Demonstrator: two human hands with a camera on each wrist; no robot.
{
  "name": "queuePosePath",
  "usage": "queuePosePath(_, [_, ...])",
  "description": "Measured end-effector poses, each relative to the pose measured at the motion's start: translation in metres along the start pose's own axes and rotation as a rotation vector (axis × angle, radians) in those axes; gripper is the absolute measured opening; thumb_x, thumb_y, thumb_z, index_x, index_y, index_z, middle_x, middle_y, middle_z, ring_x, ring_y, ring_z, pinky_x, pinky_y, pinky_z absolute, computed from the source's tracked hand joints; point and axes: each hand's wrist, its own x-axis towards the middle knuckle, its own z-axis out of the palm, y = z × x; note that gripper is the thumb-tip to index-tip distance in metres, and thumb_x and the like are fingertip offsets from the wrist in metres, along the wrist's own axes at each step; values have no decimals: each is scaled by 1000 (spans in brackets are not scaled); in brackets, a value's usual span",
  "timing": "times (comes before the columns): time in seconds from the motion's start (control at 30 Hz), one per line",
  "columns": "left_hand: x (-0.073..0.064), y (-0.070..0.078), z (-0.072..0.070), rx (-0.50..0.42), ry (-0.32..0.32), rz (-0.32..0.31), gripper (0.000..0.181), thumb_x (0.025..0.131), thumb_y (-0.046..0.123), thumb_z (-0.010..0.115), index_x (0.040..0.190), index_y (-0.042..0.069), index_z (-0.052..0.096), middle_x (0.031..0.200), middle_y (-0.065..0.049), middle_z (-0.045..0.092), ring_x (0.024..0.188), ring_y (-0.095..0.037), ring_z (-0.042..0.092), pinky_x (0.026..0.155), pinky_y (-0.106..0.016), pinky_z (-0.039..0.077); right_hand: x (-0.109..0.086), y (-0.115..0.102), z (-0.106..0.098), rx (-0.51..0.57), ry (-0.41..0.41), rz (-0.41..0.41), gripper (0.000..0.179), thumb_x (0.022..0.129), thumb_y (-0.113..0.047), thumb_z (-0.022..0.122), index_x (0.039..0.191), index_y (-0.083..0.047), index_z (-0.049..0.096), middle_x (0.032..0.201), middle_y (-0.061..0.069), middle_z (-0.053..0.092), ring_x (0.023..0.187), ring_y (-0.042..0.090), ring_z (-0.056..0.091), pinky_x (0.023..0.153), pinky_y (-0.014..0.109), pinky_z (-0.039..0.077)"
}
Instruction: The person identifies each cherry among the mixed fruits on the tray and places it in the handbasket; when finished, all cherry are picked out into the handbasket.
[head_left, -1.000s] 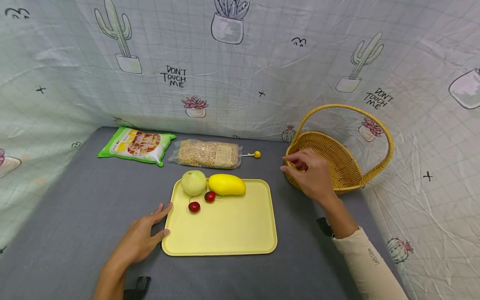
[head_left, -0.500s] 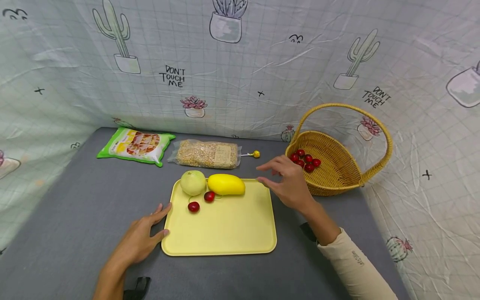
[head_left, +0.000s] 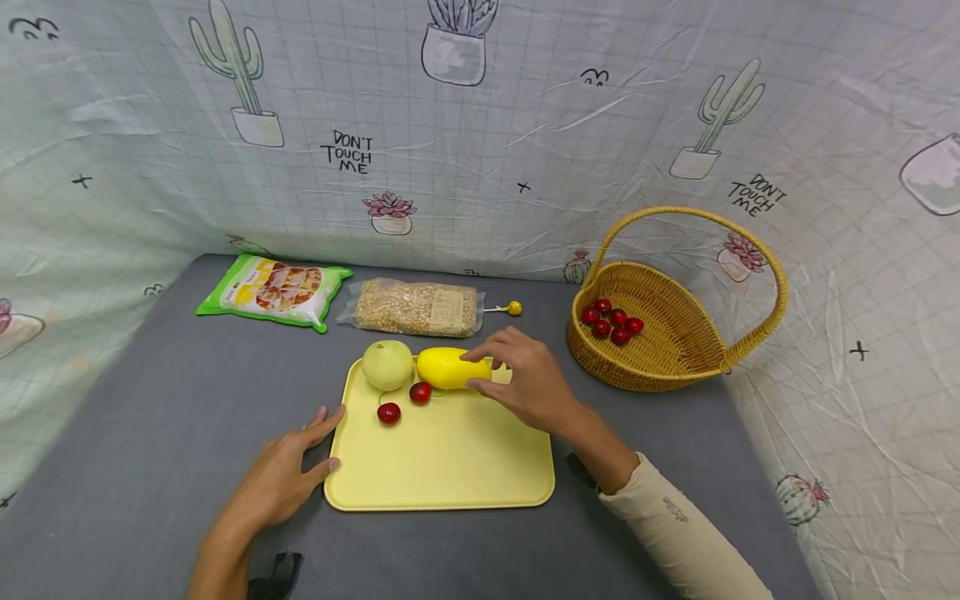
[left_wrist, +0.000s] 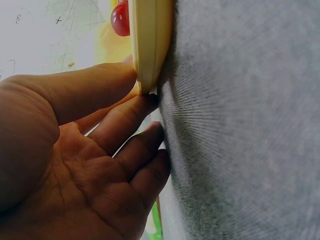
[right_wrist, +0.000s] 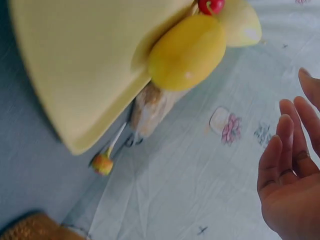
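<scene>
A yellow tray (head_left: pixel 450 467) lies on the grey table, bearing a yellow mango (head_left: pixel 442 367), a pale green round fruit (head_left: pixel 387 365) and two dark red cherries (head_left: pixel 388 413). My left hand (head_left: pixel 281 475) rests against the tray's left edge, thumb and index finger touching the rim; in the left wrist view the thumb (left_wrist: pixel 100 90) lies against that rim. My right hand (head_left: pixel 528 379) is over the tray's back right part, beside the mango's right end, fingers bent and thumb apart. In the right wrist view a gap shows between this hand (right_wrist: pixel 295 185) and the mango (right_wrist: pixel 190 52).
A wicker basket (head_left: pixel 675 333) with a tall handle and several cherries inside stands at the right. Behind the tray lie a green food bag (head_left: pixel 277 290), a clear pack of grains (head_left: pixel 412 307) and a yellow lollipop (head_left: pixel 513 308). Printed cloth hangs behind.
My right hand has moved left from the basket, past the tray's right corner, to the mango. Cherries in the basket are now uncovered. The left hand and tray stay still.
</scene>
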Motion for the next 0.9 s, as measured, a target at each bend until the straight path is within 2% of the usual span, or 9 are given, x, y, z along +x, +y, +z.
queuePosePath(0.27, [-1, 1, -1, 1, 5, 9, 75, 96, 11, 77, 164, 12, 43, 164, -30, 38, 152, -50, 40, 114, -73, 40, 11, -15, 19, 44, -145, 14, 33, 86, -19, 91, 117, -12, 80, 112, 3, 77, 93, 22, 70, 75, 36, 63])
queuePosePath(0.53, [-1, 2, -2, 4, 4, 15, 75, 97, 12, 77, 164, 13, 44, 163, -30, 39, 151, -51, 41, 113, -73, 41, 20, -24, 40, 56, -297, 29, 36, 88, -20, 90, 122, -14, 80, 117, 3, 78, 101, 24, 70, 77, 27, 55])
queuePosePath(0.8, [0, 1, -1, 17, 8, 18, 75, 97, 13, 78, 164, 13, 44, 162, -31, 41, 150, -51, 42, 112, -74, 41, 27, -33, 60, 14, -405, 35, 43, 88, -20, 90, 129, -18, 78, 114, 0, 78, 104, 20, 68, 80, 24, 52])
queuePosePath(0.9, [-1, 1, -1, 13, 11, 17, 75, 97, 13, 77, 164, 12, 44, 163, -30, 40, 151, -51, 41, 113, -74, 40, 29, -36, 68, -14, -439, 28, 46, 88, -22, 90, 132, -20, 77, 124, -3, 77, 109, 17, 69, 84, 23, 54])
